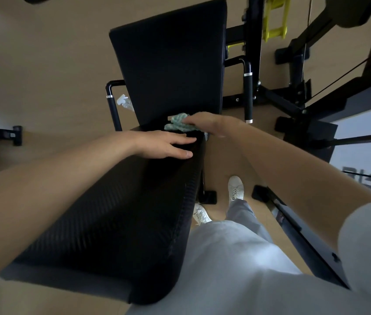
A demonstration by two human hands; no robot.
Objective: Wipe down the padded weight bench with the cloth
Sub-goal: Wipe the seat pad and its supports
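Observation:
The black padded bench has a long near pad [111, 223] and a raised far pad [170, 64] that meet in the middle of the view. A crumpled green-and-white cloth [177, 122] lies at that joint. My right hand [209, 122] presses down on the cloth and grips it from the right. My left hand [166, 144] rests flat on the far end of the near pad, fingers spread and holding nothing, just in front of the cloth.
Black handles stand on both sides of the bench [248, 96], [113, 105]. A white spray bottle [125, 103] lies on the wooden floor to the left. A black and yellow machine frame [275, 17] fills the right side. My legs and white shoes [236, 187] are to the bench's right.

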